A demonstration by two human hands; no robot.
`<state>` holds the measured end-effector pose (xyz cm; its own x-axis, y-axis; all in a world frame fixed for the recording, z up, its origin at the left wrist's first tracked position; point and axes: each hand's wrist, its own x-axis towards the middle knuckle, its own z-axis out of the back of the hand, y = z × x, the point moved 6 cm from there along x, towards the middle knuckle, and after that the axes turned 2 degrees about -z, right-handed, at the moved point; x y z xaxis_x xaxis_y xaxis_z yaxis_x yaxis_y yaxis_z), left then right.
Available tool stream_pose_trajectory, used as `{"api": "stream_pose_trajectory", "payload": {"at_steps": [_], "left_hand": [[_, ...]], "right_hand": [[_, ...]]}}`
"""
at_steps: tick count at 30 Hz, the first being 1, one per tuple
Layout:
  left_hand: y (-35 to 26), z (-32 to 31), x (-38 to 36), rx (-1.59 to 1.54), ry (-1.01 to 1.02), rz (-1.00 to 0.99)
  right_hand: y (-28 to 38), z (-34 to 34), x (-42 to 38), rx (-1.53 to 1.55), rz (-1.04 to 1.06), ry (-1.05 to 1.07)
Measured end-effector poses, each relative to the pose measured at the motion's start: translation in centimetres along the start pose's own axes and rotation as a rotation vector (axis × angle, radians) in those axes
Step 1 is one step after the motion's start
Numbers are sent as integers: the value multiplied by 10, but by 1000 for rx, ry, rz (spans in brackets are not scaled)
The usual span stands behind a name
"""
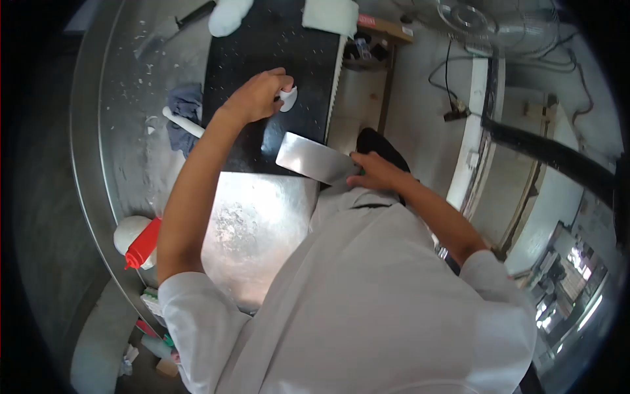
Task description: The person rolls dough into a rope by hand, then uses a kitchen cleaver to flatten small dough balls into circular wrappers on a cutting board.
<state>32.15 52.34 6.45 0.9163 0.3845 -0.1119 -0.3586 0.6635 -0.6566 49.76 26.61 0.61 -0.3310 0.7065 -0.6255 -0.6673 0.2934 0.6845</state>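
My left hand (262,96) is over the black board (269,49), its fingers closed on a small white piece (289,99) that shows at the fingertips. My right hand (375,172) grips the handle end of a wide metal cleaver (315,159). The blade points left, over the board's near right corner. At the board's far end lie a white lump (228,16) on the left and a pale block (330,16) on the right. Small white bits are scattered on the board.
Left of the board are a blue-grey cloth (184,108), a white rod (183,123) and a dark-handled knife (190,18). A red squeeze bottle (143,244) lies by a white round object (128,234). A fan (469,16) stands at the upper right.
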Motion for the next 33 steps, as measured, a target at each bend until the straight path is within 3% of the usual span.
{"api": "stream_pose_trajectory", "payload": {"at_steps": [6, 9, 12, 16, 19, 23, 29, 33], "left_hand": [[32, 64, 22, 75, -279, 133], [85, 79, 22, -162, -389, 579], [169, 67, -19, -150, -496, 915], [183, 62, -66, -257, -477, 1260], [184, 51, -79, -414, -549, 1366], [186, 46, -81, -560, -684, 1333], [163, 57, -67, -334, -697, 1324], [160, 57, -73, -378, -876, 1240]], "right_hand": [[13, 48, 42, -6, -40, 38], [14, 78, 77, -35, 26, 133], [26, 124, 111, -103, 101, 225], [41, 168, 141, -207, 92, 353], [44, 191, 157, -258, 140, 332], [57, 212, 173, -289, 152, 432], [69, 224, 190, -373, 253, 454], [72, 229, 203, -408, 302, 490]]}}
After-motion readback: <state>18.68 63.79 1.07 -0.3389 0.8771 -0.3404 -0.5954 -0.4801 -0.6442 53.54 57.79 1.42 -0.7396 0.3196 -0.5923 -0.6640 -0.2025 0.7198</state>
